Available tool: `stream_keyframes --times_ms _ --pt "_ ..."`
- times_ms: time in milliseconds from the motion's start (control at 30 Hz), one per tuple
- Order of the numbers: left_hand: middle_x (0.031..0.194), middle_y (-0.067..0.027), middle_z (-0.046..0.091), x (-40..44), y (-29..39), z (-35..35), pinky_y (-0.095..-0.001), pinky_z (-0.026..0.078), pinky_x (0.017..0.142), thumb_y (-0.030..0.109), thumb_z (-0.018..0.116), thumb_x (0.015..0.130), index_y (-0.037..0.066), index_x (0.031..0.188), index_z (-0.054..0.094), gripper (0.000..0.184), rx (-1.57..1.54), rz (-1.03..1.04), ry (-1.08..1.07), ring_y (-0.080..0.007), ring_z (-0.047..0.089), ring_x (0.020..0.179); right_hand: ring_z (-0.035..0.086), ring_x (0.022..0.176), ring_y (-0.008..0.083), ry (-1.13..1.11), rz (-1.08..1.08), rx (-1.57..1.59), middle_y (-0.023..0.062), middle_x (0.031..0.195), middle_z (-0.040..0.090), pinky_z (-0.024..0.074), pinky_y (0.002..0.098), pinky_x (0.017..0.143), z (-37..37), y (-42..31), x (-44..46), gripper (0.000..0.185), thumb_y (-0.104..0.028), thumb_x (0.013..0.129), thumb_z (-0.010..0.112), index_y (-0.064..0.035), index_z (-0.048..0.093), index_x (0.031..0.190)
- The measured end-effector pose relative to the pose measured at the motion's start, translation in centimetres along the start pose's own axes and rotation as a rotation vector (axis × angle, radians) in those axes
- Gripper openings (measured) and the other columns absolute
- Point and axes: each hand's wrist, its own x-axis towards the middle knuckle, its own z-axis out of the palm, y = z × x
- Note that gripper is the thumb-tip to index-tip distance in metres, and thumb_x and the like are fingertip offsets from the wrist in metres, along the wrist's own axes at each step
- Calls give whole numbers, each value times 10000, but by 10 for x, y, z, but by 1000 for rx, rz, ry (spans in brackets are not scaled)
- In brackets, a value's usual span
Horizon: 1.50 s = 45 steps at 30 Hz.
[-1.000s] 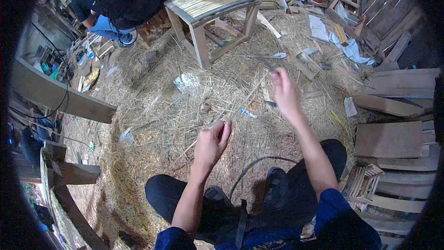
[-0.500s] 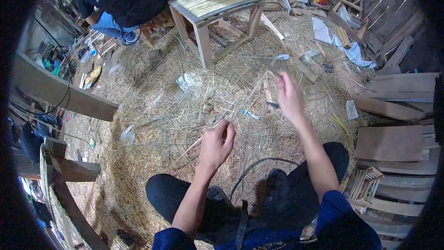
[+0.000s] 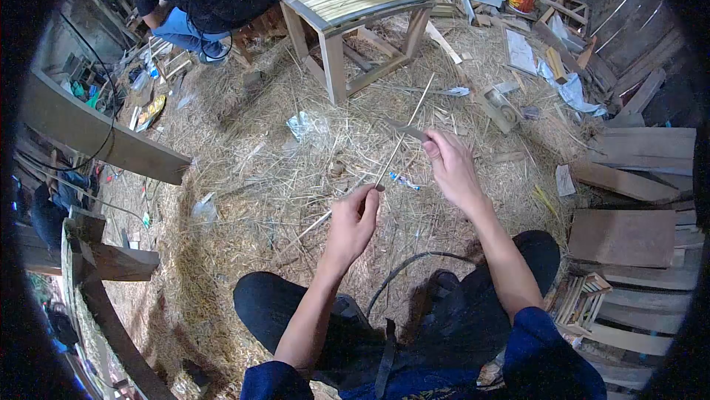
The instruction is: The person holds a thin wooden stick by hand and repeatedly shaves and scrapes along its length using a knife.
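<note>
Stick (image 3: pixel 389 165) slants from near left to far right, pinched in the left hand (image 3: pixel 353 221), its far length crossed in view by the knife (image 3: pixel 412 132) gripped in the right hand (image 3: pixel 453 172).

Dark navy sleeves (image 3: pixel 551 352) here, short ones, stopping around the elbows, the forearms and hands bare; below, black trousers (image 3: pixel 270 307), a dark strap (image 3: pixel 386 359) hanging at the front, and dark shoes (image 3: pixel 444 281).
</note>
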Motion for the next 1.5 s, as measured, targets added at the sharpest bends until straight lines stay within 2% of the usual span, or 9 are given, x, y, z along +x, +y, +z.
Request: stream_keyframes --times_ms 200,300,400,700,1100,1167,1233,1333,1500 --pt "627 -98 589 2 -3 1 -289 377 494 151 535 976 -52 1056 653 248 -7 39 21 -91 463 531 585 956 337 -59 -117 81 173 1005 631 425 455 851 29 -1 -10 297 -269 1003 466 -12 589 1088" --pt "841 -109 668 4 -14 3 -295 475 691 101 523 959 -43 1086 639 225 -56 -31 -26 -123 576 762 582 932 336 -259 -130 136 173 977 627 421 457 851 33 -30 -23 251 -231 979 504 -6 575 1064" --pt "726 -93 630 5 -34 9 -291 404 517 49 559 926 -42 1080 643 197 -122 104 67 -94 507 583 582 917 348 -206 -198 225 170 940 619 420 455 841 50 -44 -38 208 -186 947 545 -9 557 1055" --pt "950 -94 642 0 -17 9 -283 465 719 4 552 906 -27 1149 601 250 -198 -38 -39 -124 556 820 586 920 317 -178 -337 38 131 934 617 405 440 826 38 -29 -31 247 -131 855 641 -36 544 1061" --pt "828 -81 649 6 -13 4 -283 458 654 52 532 939 -71 1104 615 222 -75 -39 -80 -112 541 737 597 840 305 -135 -336 18 113 856 618 409 443 775 31 -19 -22 195 -181 894 627 -55 546 1019" --pt "792 -89 646 -4 -4 0 -291 460 632 92 535 960 -77 1112 614 241 -113 -97 -130 -111 540 704 615 891 260 -99 -100 4 104 890 649 448 423 784 24 3 -10 173 -82 883 606 -42 579 1049" --pt "773 -94 643 -19 -3 4 -294 457 615 133 532 979 -74 1131 613 269 -138 -85 -170 -107 536 685 614 837 292 110 213 90 122 837 632 438 462 753 -5 39 10 176 -198 938 582 -39 573 1014" --pt "771 -94 646 -31 -15 21 -281 429 585 189 514 1001 -49 1165 618 307 -128 70 -150 -93 513 658 624 844 293 290 135 -133 136 852 639 459 446 736 -30 48 14 226 -235 971 536 -18 575 1020" --pt "665 0 499 -9 -31 12 -259 362 537 182 490 1009 -16 1139 619 269 -229 -108 -158 -71 430 609 594 842 277 45 -35 -30 126 887 621 450 434 785 10 0 -7 352 -332 1012 413 -14 557 1054"
